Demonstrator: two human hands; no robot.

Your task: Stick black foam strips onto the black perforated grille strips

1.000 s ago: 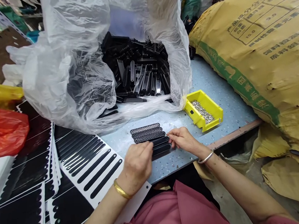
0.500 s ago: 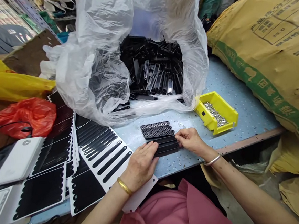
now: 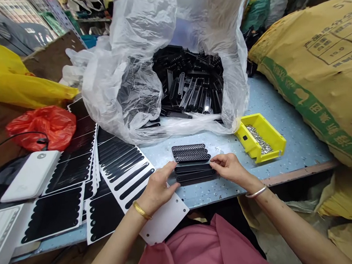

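Note:
Two smooth-faced black plastic strips [image 3: 194, 175] lie near the table's front edge. Behind them, several black strips with lattice faces [image 3: 190, 152] are lined up side by side. My left hand [image 3: 157, 187] is at the left ends of the smooth strips, thumb and forefinger spread apart, with nothing held. The fingertips of my right hand [image 3: 228, 169] are pinched together at the right end of the upper smooth strip. Under my left wrist lies a white backing sheet of black stickers [image 3: 167, 218], its near part bare.
A clear plastic bag [image 3: 106, 92] full of black strips [image 3: 190, 78] stands behind. To the right are a yellow bin [image 3: 276, 142] of small metal pieces and a large yellow sack [image 3: 317, 68]. More sticker sheets [image 3: 54, 212], a white power bank [image 3: 30, 176] and a red bag [image 3: 46, 128] lie left.
My left hand has lifted off the smooth strips and drawn back to the left, its fingers now spread. My right hand stays at the right end. The view has shifted slightly.

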